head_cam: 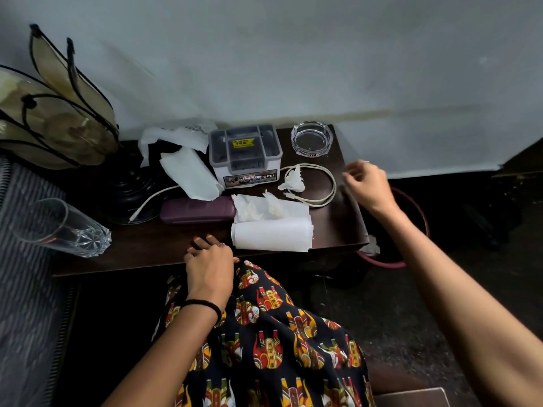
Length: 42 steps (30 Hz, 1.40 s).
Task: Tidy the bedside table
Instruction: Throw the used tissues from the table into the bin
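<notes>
The dark wooden bedside table [147,251] carries a grey plastic organiser box [245,155], a glass ashtray [312,138], a coiled white cable [320,186] with a crumpled tissue [292,180] on it, a paper roll [271,235] topped with tissue scraps, a purple case [197,211], loose white paper sheets [188,171] and a glass tumbler [63,229] lying on its side. My left hand [210,265] rests flat on the table's front edge, holding nothing. My right hand [368,185] hovers over the table's right edge above the bin, fingers loosely apart, with nothing visible in it.
A maroon-rimmed waste bin [411,230] stands on the floor right of the table, a tissue [371,246] at its rim. A lamp with a black base [132,192] and amber shade [53,113] fills the table's left back. A striped bed [23,259] lies left. My patterned dress covers my lap.
</notes>
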{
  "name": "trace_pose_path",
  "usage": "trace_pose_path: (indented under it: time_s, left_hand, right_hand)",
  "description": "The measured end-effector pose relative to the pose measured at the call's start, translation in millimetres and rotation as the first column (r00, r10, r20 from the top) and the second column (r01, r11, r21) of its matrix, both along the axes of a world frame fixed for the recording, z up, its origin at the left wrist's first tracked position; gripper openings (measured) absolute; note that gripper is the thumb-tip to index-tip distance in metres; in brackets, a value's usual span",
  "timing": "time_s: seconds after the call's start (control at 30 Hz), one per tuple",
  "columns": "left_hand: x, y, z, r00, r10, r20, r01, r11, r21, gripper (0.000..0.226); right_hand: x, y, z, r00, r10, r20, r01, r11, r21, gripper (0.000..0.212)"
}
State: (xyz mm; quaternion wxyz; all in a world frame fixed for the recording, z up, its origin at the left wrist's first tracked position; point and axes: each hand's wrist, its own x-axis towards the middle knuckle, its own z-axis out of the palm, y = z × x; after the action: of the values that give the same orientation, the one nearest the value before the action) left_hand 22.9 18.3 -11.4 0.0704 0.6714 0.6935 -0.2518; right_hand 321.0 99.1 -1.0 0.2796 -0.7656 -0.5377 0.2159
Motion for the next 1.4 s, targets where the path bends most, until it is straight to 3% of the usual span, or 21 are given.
trace_pose_path:
  time_s: [0.17,0.47,0.6,0.73,0.83,0.93,1.07,1.17,1.4]
  left_hand:
    - [1.0,0.4,2.2,0.998,-0.058,-0.037,0.057,0.998,-0.013,0.062]
    - [-3.0,1.8,1.6,0.987,-0.157,-0.046,0.157,0.988,-0.004,0.054]
    - [-2.4,2.7,1.2,0.987,-0.155,-0.039,0.154,0.988,-0.005,0.054]
    - [-2.3,2.7,0.6,0.984,-0.169,-0.056,0.168,0.986,-0.015,0.053]
    - [-2.5,2.9,-1.4,0.981,-0.184,-0.065,0.182,0.983,-0.035,0.051]
    - [-2.6,3.4,-1.7,0.981,-0.183,-0.072,0.18,0.983,-0.047,0.05]
    - [-1.0,2.7,2.4,0.982,-0.173,-0.081,0.169,0.984,-0.053,0.05]
    - [0.8,2.7,4.2,0.982,-0.171,-0.085,0.166,0.984,-0.06,0.051]
    - [1.1,4.6,3.5,0.98,-0.178,-0.09,0.171,0.982,-0.083,0.049]
  right_hand:
    - [-61.2,16.4,-2.0,0.937,0.348,0.017,-0.344,0.932,-0.115,0.052]
    - [-82.7,32.3,-14.8,0.942,0.322,0.1,-0.314,0.945,-0.089,0.022]
    - [-66.1,25.8,-2.4,0.984,0.173,0.045,-0.176,0.982,0.062,0.021]
    - [-24.1,18.3,6.3,0.992,-0.122,-0.031,0.125,0.97,0.208,0.022]
    - [14.4,5.3,1.1,0.926,-0.366,-0.089,0.377,0.906,0.194,0.027]
    - [40.6,-13.9,-18.2,0.851,-0.514,-0.104,0.521,0.852,0.053,0.03]
    - [53.8,-40.6,-49.8,0.8,-0.575,-0.172,0.549,0.817,-0.178,0.021]
    - [56.1,-56.7,-64.2,0.793,-0.59,-0.151,0.531,0.791,-0.303,0.03]
    - [53.7,-59.8,-61.9,0.815,-0.552,-0.175,0.483,0.815,-0.321,0.049]
